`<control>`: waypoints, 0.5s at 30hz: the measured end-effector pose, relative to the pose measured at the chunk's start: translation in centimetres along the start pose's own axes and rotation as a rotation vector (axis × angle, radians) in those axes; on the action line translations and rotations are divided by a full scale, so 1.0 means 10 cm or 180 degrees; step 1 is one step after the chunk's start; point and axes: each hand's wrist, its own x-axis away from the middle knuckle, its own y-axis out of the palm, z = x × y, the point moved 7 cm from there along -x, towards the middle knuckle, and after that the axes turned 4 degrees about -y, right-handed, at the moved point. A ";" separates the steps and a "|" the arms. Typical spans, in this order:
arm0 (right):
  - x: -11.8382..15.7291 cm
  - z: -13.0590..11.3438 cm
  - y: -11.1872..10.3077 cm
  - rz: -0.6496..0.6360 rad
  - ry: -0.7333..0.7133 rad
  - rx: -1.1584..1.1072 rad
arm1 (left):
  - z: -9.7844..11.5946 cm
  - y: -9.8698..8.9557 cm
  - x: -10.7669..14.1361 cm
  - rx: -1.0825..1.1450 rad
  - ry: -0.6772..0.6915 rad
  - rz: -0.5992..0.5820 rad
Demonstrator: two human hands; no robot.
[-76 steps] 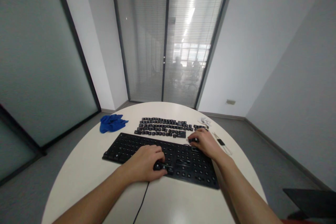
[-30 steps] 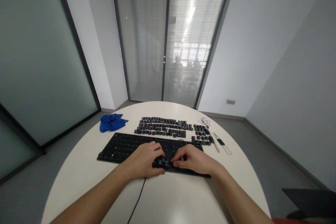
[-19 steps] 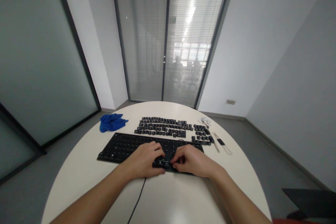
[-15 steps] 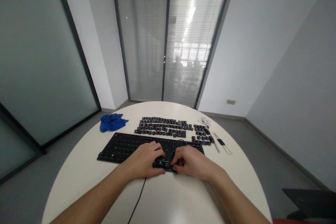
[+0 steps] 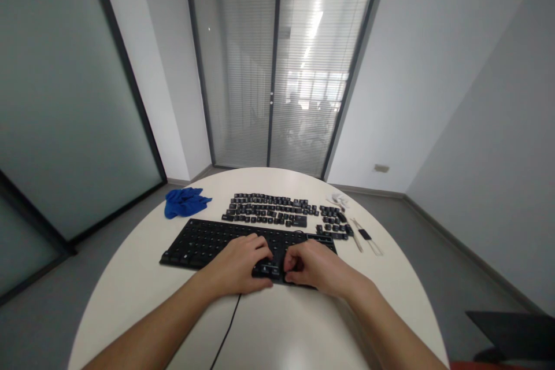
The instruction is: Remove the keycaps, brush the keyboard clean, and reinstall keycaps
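Observation:
A black keyboard (image 5: 203, 243) lies across the table, most of its keycaps off and bare key positions showing. My left hand (image 5: 243, 263) grips its near side, fingers over the top and thumb along the front edge. A few keycaps (image 5: 269, 270) sit on the keyboard just right of that hand. Over the right part, my right hand (image 5: 314, 266) is curled with its fingertips pinched together at the keys. Whatever those fingertips hold is hidden. Behind the keyboard, loose black keycaps (image 5: 266, 208) are laid out in rows, with another group of keycaps (image 5: 333, 221) to the right.
A crumpled blue cloth (image 5: 186, 202) lies at the table's left. On the right are a keycap puller (image 5: 366, 235), a thin pale tool (image 5: 356, 238) and a small whitish bundle (image 5: 339, 201). A black cable (image 5: 228, 332) runs toward me over the white round table (image 5: 269, 335).
My right hand has shifted very slightly to the right, its fingers curling a little tighter. The left hand and the keyboard stay practically where they were.

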 end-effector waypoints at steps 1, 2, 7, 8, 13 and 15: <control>0.00 0.00 0.00 -0.0002 0.0005 0.0002 | 0.00 0.00 0.00 -0.0002 0.0002 -0.0005; -0.01 0.00 0.00 -0.0007 0.0010 -0.0003 | 0.00 0.00 0.00 -0.0005 0.0004 -0.0006; -0.01 0.01 0.00 0.0006 0.0021 0.0037 | 0.00 0.00 0.00 -0.0003 0.0006 -0.0005; -0.01 0.01 0.00 0.0013 0.0025 0.0059 | 0.00 0.00 0.00 0.0001 0.0012 -0.0004; -0.02 0.00 -0.01 0.0019 0.0067 0.0141 | 0.00 0.00 -0.01 -0.0007 0.0014 -0.0028; -0.02 0.00 -0.02 -0.0001 0.0065 0.0136 | 0.00 0.01 -0.01 -0.0003 0.0013 -0.0034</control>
